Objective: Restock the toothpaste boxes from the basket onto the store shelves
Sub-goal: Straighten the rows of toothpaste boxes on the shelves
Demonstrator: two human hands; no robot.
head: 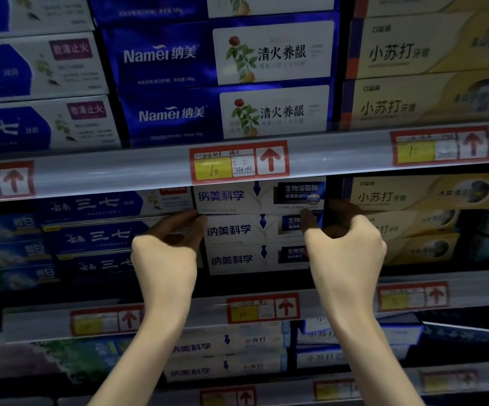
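Observation:
A stack of three white toothpaste boxes with blue ties printed on them stands on the middle shelf. My left hand (167, 244) grips the left end of the top white box (237, 197), fingers curled at its lower left corner. My right hand (343, 241) holds the right end of the same box, thumb on its front and fingers reaching behind into the gap. The two lower white boxes (237, 244) lie under it. The basket is out of view.
Blue boxes (96, 230) sit left of the white stack, yellow boxes (413, 212) right of it. The upper shelf rail (340, 153) with red price tags hangs just above the top box. Blue Namei boxes (222, 83) fill the shelf above. More boxes lie on the lower shelf.

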